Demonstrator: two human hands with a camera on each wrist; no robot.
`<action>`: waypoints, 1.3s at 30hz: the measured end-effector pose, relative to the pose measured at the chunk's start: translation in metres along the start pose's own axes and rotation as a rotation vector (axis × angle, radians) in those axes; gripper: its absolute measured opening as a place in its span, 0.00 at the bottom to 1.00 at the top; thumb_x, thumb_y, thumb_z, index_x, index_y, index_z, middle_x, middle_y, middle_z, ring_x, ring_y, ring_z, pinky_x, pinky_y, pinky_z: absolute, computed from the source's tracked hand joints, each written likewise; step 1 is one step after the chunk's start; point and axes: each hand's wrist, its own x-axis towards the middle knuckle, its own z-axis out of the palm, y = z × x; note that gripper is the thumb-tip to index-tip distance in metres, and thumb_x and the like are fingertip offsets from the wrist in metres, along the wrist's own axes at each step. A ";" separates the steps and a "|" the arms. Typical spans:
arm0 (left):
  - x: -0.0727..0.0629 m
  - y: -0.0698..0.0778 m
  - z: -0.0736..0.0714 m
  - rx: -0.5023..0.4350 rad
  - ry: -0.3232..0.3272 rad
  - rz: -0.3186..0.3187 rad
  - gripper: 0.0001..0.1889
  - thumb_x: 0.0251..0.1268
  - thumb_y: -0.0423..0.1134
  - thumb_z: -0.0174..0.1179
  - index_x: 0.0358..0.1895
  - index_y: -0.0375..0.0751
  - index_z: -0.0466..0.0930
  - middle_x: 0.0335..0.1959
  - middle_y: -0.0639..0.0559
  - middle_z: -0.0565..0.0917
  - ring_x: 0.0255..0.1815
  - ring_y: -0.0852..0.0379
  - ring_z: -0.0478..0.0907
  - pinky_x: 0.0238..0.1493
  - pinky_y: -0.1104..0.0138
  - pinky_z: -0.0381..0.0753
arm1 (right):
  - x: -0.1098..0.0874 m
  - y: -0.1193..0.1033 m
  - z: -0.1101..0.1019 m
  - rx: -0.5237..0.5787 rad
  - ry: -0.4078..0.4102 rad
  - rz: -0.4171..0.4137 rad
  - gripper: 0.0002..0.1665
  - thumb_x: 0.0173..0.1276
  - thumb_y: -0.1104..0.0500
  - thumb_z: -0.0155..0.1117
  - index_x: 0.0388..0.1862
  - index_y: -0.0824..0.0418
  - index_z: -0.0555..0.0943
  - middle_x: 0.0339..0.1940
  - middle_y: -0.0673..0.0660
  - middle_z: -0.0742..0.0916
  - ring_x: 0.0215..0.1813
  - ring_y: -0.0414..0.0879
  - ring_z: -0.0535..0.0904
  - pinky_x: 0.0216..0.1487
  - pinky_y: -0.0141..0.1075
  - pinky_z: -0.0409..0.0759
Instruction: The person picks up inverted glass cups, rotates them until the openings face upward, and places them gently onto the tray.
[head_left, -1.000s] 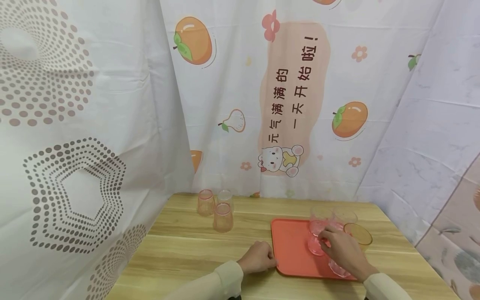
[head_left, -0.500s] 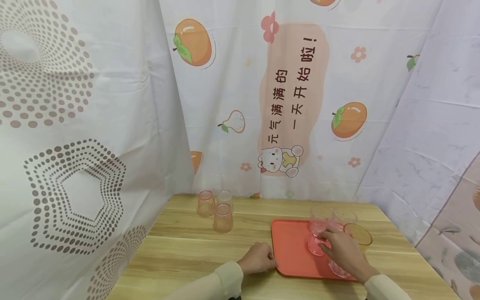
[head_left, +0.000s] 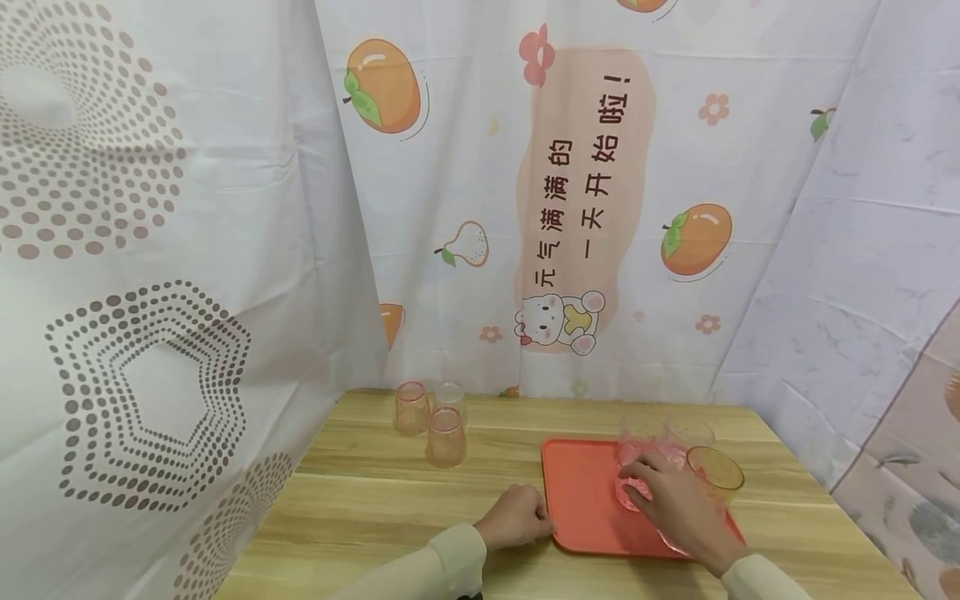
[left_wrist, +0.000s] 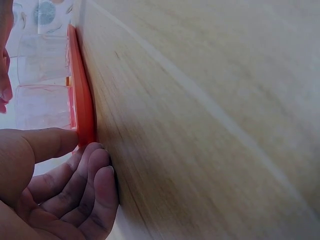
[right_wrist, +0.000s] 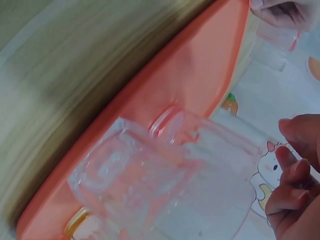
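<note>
My left hand (head_left: 517, 517) pinches the left edge of the red tray (head_left: 581, 492); in the left wrist view the thumb lies on the rim and the curled fingers sit at its underside. My right hand (head_left: 671, 500) hovers over the tray's cups, its fingers loosely bent. A see-through cup with a pink base (head_left: 632, 498) stands below its fingertips. In the right wrist view the fingers hang beside this cup's rim with nothing between them, and a faceted clear cup (right_wrist: 130, 170) stands nearer the camera. An amber-rimmed cup (head_left: 715, 468) is right of the hand.
Clear and pinkish cups (head_left: 690, 429) crowd the tray's back right. At the wooden table's (head_left: 360, 500) back left stand three glasses, two pink (head_left: 446, 437) and one clear (head_left: 451, 396), narrower ends up. Printed curtains (head_left: 465, 167) hang behind and on both sides.
My right hand has shifted slightly left and lower, with its fingers spreading a little over the pink-based cup. The left hand, the tray and the glasses at the back left stay put.
</note>
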 end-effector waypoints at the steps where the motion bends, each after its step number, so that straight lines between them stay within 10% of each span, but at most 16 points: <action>1: 0.000 0.000 0.000 0.000 0.004 0.005 0.19 0.63 0.32 0.68 0.12 0.39 0.79 0.05 0.61 0.72 0.07 0.68 0.63 0.11 0.74 0.60 | 0.000 -0.002 0.001 0.010 -0.001 -0.008 0.23 0.43 0.67 0.87 0.35 0.49 0.85 0.36 0.45 0.82 0.29 0.34 0.76 0.26 0.31 0.76; 29: 0.001 -0.001 0.001 0.017 -0.004 0.006 0.20 0.64 0.33 0.68 0.12 0.41 0.79 0.06 0.62 0.73 0.07 0.69 0.64 0.12 0.74 0.61 | -0.022 -0.043 0.037 0.181 -0.303 0.039 0.07 0.61 0.57 0.78 0.35 0.51 0.86 0.33 0.42 0.81 0.31 0.34 0.79 0.29 0.33 0.79; 39: 0.001 0.000 0.000 0.024 -0.005 0.016 0.18 0.64 0.33 0.69 0.13 0.40 0.81 0.06 0.63 0.71 0.07 0.69 0.64 0.12 0.74 0.60 | -0.031 -0.051 0.053 0.241 -0.265 -0.045 0.07 0.60 0.58 0.79 0.34 0.49 0.87 0.33 0.40 0.80 0.35 0.30 0.75 0.31 0.30 0.77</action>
